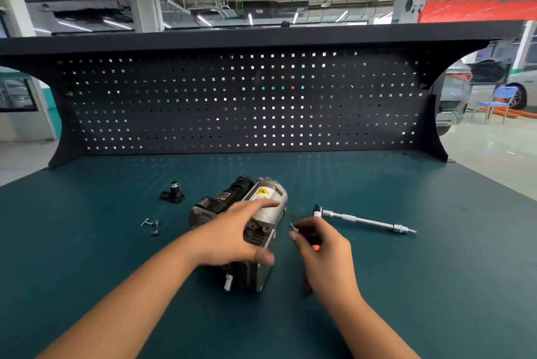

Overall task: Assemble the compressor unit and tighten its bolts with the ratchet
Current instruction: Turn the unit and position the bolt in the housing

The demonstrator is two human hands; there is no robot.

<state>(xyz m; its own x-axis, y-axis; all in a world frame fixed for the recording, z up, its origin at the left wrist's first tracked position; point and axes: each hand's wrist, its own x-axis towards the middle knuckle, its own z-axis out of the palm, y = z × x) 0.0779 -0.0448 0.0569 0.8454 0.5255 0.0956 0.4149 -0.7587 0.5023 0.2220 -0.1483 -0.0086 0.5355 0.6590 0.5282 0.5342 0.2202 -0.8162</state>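
Compressor (273,217) lies lengthwise, pointing away — left hand (232,238), fingers flat on it; right hand (322,245) fingers pinch a bolt (293,226).

Bright overhead strip lights (343,16); soft shadows; motion blur on the left hand (235,238); fisheye-bowed edges

Your left hand (232,235) and right hand (324,246) are bare; your left forearm (136,296) and right forearm (374,326) are bare too.
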